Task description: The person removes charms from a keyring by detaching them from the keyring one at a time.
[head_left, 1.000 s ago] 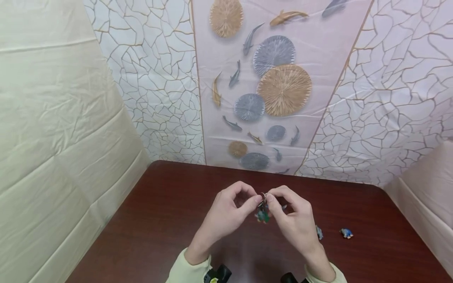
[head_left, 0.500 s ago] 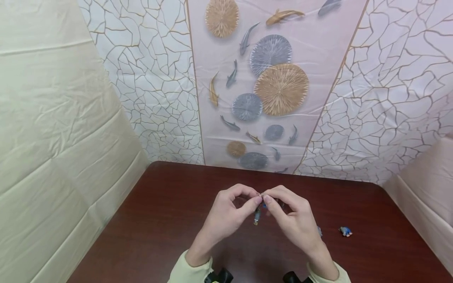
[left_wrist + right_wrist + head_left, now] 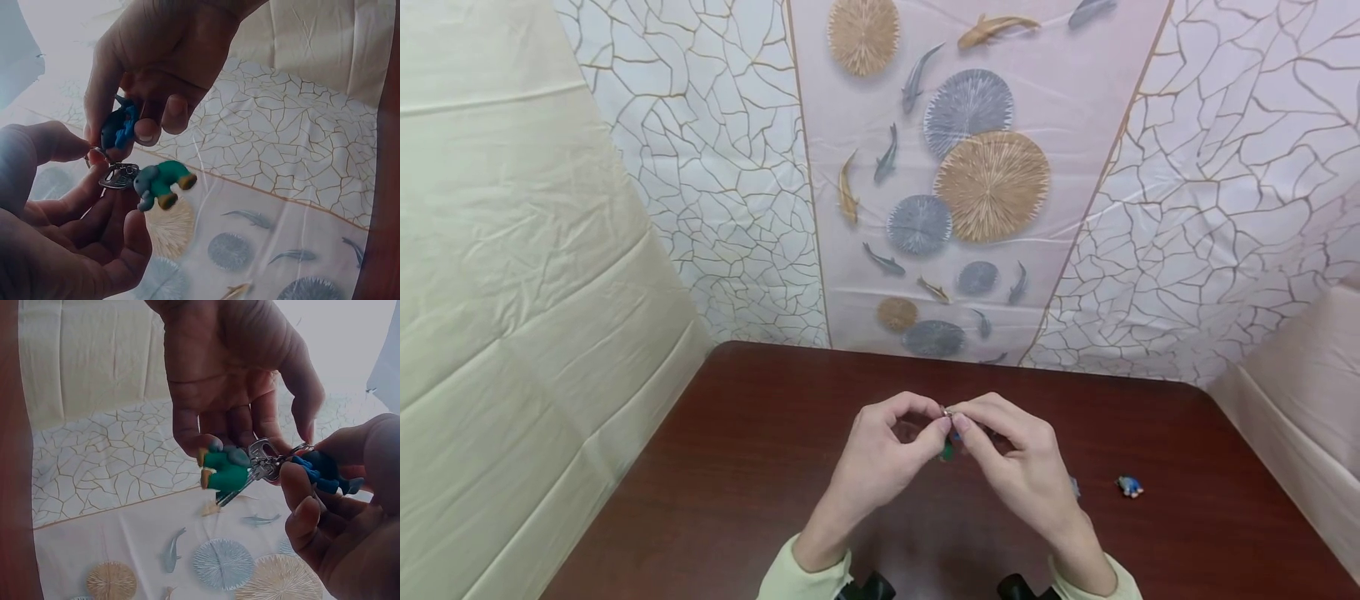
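Observation:
In the head view my left hand (image 3: 887, 446) and right hand (image 3: 1015, 454) meet fingertip to fingertip over the table, pinching a small metal key ring (image 3: 947, 412) between them. The left wrist view shows that key ring (image 3: 97, 152) at both hands' fingertips. A shiny metal tag (image 3: 119, 176) hangs by it, with a grey-headed elephant figure (image 3: 164, 182) in green attached. The other figure, a blue one (image 3: 325, 470), lies against my right hand's fingers in the right wrist view. Most of both figures is hidden by the fingers in the head view.
A small blue figure (image 3: 1130, 487) lies on the dark red-brown table (image 3: 760, 450) to the right. Another greyish-blue piece (image 3: 1075, 487) is mostly hidden behind my right wrist. Patterned cloth (image 3: 917, 167) hangs behind the table, and cream cloth (image 3: 550, 350) stands at its left.
My fingertips have come slightly closer together around the key ring. The hanging figures have turned and swung, with less of them showing under the fingers. The head view has shifted slightly.

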`<action>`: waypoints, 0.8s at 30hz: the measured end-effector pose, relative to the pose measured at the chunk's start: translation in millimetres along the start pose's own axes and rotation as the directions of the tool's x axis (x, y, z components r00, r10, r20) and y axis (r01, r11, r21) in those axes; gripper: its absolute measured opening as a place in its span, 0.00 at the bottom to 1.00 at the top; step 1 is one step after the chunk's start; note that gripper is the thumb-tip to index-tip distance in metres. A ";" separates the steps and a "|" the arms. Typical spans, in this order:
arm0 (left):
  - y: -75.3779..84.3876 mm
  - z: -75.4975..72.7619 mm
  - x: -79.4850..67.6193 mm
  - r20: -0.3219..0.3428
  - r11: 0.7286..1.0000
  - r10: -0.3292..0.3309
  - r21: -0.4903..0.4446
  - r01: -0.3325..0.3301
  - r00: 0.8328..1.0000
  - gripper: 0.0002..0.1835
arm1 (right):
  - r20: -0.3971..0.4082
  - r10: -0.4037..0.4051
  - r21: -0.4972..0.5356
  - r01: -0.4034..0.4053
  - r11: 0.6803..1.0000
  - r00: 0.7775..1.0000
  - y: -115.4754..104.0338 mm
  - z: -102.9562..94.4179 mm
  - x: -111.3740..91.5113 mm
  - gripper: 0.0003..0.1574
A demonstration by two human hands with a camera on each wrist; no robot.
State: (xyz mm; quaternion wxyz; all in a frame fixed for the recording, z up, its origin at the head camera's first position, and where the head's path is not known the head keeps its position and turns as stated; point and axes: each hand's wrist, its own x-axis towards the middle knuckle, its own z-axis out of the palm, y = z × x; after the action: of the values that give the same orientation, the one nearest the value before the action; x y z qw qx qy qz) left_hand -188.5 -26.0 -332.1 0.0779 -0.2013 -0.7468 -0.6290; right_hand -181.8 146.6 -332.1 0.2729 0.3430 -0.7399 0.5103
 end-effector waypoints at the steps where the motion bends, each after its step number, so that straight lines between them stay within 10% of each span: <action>1: 0.2 0.4 -0.2 -0.004 1.000 0.001 0.000 -0.001 1.000 0.03 | 0.001 -0.002 -0.006 0.002 1.000 1.000 -0.1 0.0 0.0 0.17; 14: -0.8 7.2 -1.3 -0.059 0.999 0.038 0.026 -0.036 0.998 0.02 | -0.003 0.046 -0.081 -0.046 0.996 0.999 -0.1 -2.4 -0.5 0.15; 24: -4.2 12.0 -3.4 -0.094 0.956 0.261 0.163 -0.243 0.961 0.05 | 0.006 0.052 -0.140 -0.050 0.989 0.999 -0.3 -7.2 -0.2 0.15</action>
State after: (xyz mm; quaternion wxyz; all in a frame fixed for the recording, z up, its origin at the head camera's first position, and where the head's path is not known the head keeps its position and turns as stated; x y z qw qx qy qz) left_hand -185.5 -15.5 -339.5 0.2150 -0.2521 -0.7544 -0.5667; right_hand -181.0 153.4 -329.8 0.2794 0.3066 -0.7837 0.4624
